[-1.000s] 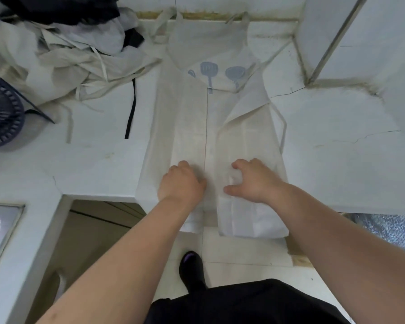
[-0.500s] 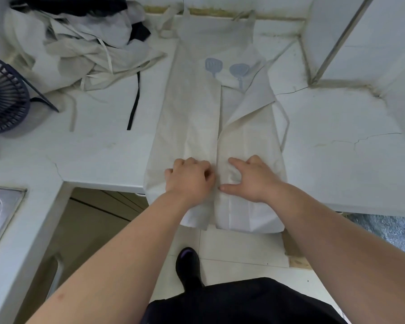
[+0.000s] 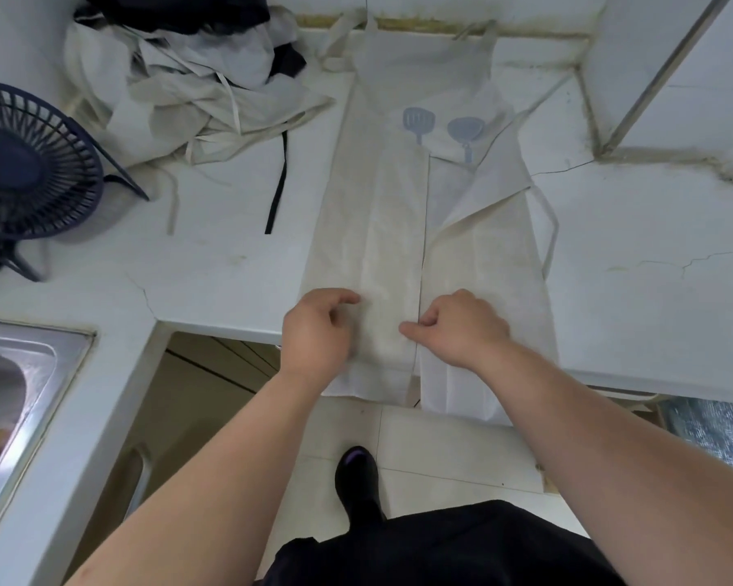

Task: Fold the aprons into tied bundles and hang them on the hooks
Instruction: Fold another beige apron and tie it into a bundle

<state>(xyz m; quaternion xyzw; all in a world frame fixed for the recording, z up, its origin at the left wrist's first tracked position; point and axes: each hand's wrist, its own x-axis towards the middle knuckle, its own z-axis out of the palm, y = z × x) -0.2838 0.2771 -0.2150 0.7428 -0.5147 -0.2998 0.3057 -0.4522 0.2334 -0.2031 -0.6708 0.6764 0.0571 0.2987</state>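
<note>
A cream apron (image 3: 398,230) with blue spatula prints lies lengthwise on the white counter (image 3: 212,264). Both its sides are folded in and meet at a centre seam. Its lower end hangs over the counter's front edge. My left hand (image 3: 318,332) sits on the left flap near its outer fold, fingers curled into the cloth. My right hand (image 3: 462,327) rests on the right flap beside the seam, thumb and curled forefinger pinching the flap's inner edge. A waist tie (image 3: 549,230) loops out on the apron's right.
A heap of crumpled aprons (image 3: 187,90) lies at the back left, with a black strap (image 3: 278,184) trailing from it. A dark fan (image 3: 26,162) stands at the left and a steel sink (image 3: 13,395) at the near left. A tiled column (image 3: 673,78) rises at the back right.
My left hand has slid left from the centre seam to the left flap's outer side. The right hand stays at the seam. The flaps now meet more evenly.
</note>
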